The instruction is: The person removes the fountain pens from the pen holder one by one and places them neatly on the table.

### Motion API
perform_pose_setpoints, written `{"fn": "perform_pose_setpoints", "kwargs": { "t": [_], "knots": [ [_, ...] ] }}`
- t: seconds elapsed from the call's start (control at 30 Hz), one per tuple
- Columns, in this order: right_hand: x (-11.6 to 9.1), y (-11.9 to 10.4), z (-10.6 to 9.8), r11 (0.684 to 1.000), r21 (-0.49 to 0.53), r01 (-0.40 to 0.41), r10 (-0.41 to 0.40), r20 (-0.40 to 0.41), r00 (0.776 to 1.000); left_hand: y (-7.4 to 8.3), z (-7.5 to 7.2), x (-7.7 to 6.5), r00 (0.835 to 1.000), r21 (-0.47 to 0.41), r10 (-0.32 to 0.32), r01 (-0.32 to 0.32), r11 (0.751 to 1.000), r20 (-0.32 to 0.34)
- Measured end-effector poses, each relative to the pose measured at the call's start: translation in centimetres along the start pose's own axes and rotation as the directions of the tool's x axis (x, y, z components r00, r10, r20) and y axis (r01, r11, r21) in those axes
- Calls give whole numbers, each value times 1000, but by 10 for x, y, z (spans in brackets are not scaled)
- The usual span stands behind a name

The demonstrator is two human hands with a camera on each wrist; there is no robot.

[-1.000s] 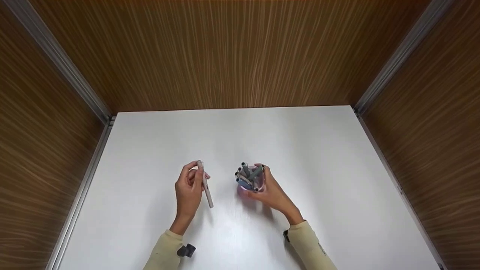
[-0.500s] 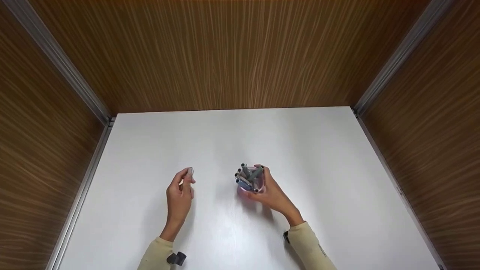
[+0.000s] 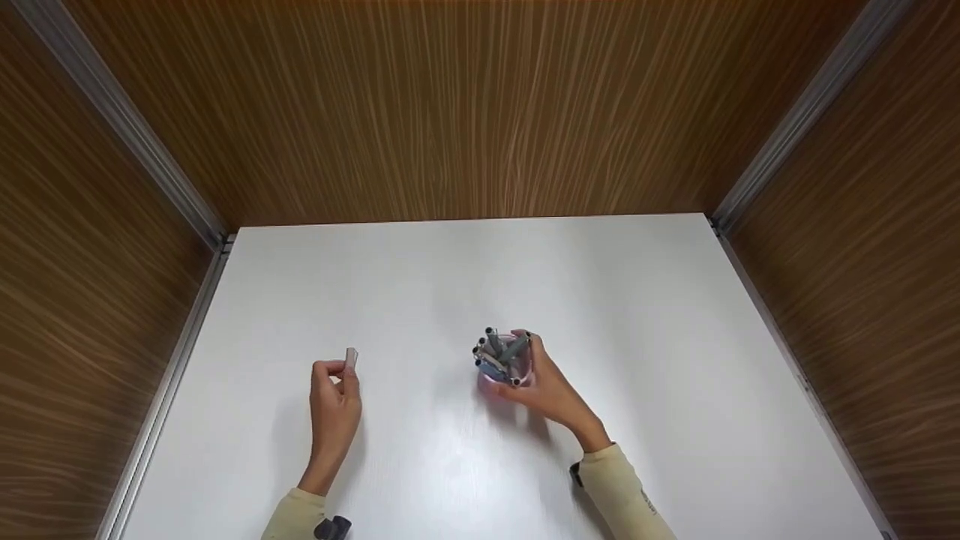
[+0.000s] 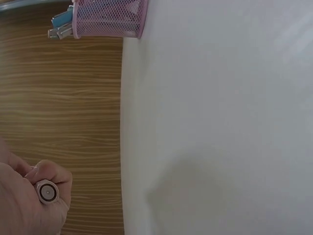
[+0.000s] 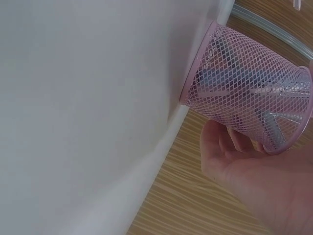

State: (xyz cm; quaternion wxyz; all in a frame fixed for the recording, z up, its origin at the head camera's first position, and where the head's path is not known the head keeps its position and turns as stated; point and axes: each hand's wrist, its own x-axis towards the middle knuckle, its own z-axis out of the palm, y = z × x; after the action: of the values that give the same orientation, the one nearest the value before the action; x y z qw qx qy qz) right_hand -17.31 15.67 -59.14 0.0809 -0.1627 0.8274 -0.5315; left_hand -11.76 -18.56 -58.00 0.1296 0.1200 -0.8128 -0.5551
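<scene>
My left hand (image 3: 335, 409) pinches a pale pen (image 3: 351, 358) above the left part of the table. In the left wrist view that pen (image 4: 48, 192) is seen end-on, a dark ring round its tip, with the fingers curled about it. To the right, my right hand (image 3: 551, 394) grips a pink mesh pen holder (image 3: 524, 373) from its right side. The right wrist view shows the holder (image 5: 249, 85) with its base close to the tabletop and the fingers wrapped near its rim. Several grey, blue and pale pens (image 3: 514, 346) stand inside, leaning different ways.
The white table (image 3: 600, 285) is bounded by a wood-grain panel (image 3: 480, 112) at the back and similar panels on both sides. Metal rails (image 3: 161, 165) run along the corners. A dark band (image 3: 332, 527) sits at my left sleeve.
My left hand has moved left and slightly toward me with the pen, whose angle has turned so that only its upper end shows. My right hand and the pen holder have stayed in place.
</scene>
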Motion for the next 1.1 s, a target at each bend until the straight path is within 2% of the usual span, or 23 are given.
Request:
{"fn": "perform_pose_setpoints", "kwargs": {
  "t": [0.4, 0.57, 0.7, 0.9, 1.1],
  "knots": [
    [1, 0, 0, 1000, 22, -13, 13, 2, 1000, -4, -14, 3, 999, 67, -12, 14, 998, -35],
    [2, 1, -1, 999, 32, -13, 13, 6, 1000, -12, -23, 4, 998, 81, -25, 29, 996, -55],
    [1, 2, 0, 999, 34, -21, 21, 12, 1000, -21, -31, 4, 995, 117, -12, 24, 993, -99],
    [0, 2, 1, 1000, 13, -14, 14, 6, 1000, -35, -44, 6, 978, 214, 59, -15, 977, -200],
    [1, 0, 1, 1000, 24, -18, 18, 0, 1000, -46, -57, 11, 972, 232, 40, 15, 973, -233]
  ]
}}
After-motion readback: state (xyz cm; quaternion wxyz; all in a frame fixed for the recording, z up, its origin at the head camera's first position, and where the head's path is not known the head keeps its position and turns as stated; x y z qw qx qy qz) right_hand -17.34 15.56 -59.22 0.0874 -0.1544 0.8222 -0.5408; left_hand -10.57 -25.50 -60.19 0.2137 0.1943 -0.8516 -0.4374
